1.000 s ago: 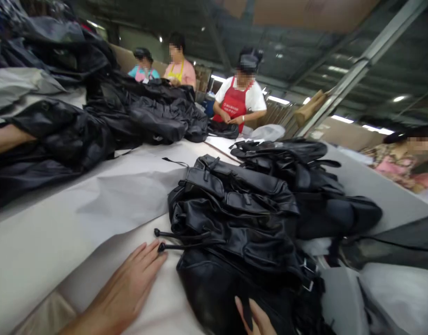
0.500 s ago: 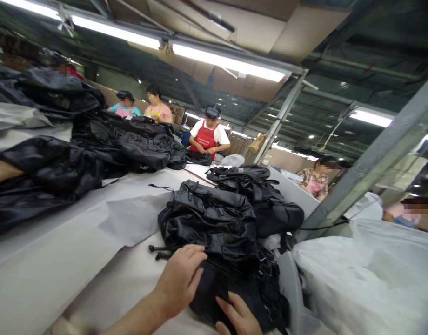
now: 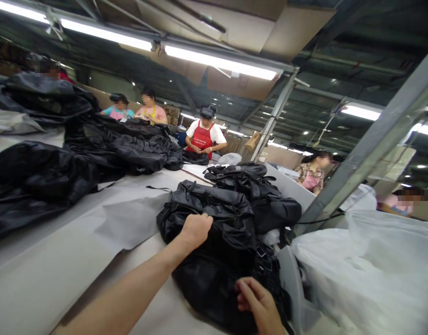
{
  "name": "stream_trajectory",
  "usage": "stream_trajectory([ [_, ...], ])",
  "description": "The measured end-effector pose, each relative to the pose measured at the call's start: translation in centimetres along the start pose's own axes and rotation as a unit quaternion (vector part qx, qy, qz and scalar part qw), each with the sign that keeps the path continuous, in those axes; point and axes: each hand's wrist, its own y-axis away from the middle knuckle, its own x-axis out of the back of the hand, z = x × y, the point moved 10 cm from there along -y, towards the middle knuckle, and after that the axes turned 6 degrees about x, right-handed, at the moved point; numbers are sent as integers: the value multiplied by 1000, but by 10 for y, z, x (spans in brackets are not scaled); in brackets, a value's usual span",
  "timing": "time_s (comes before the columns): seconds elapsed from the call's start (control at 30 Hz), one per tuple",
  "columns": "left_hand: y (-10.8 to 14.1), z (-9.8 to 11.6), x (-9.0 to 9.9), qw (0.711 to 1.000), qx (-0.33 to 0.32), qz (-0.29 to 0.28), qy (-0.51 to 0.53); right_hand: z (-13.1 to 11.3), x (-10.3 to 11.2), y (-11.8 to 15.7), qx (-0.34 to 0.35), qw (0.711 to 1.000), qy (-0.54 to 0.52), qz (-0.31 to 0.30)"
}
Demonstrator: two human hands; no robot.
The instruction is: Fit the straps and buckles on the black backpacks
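A black leather-look bag (image 3: 214, 288) lies on the table just below me, soft and creased. At its far side my left hand (image 3: 196, 230) is closed, fingers curled as if gripping the bag's upper edge; the exact hold is hidden. Over the near right part of the bag is my right hand (image 3: 259, 302), its fingers curled in and thumb close to them. What those fingers pinch, if anything, is too small to tell. Right behind, a black backpack (image 3: 231, 204) with buckles and straps rests against more black bags (image 3: 277, 211).
Large heaps of black bags (image 3: 36, 177) cover the table's left side. Grey sheet material (image 3: 123, 223) lies over the tabletop. Clear plastic bags (image 3: 367, 270) bulge at the right, beside a slanted metal post (image 3: 367, 153). Several co-workers, one in a red apron (image 3: 202, 137), work farther back.
My left hand has moved up and away, closing from spread fingers. My right hand has shifted right and curled. The near bag's front bulges more. A forearm at the far left has gone from view.
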Motion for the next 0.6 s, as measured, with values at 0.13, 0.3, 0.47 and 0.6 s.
stream_trajectory([
  [0.13,-22,4,51,998,-45,30,-17,-62,6,-36,69,997,30,12],
  [0.3,-29,-1,74,996,-66,54,-35,-90,-33,-84,125,980,134,-79],
  [0.47,-5,7,58,995,-70,67,-39,-67,-32,-128,51,986,127,-94],
  [0.6,35,59,16,977,-208,38,25,-60,-31,-140,0,991,77,-114],
])
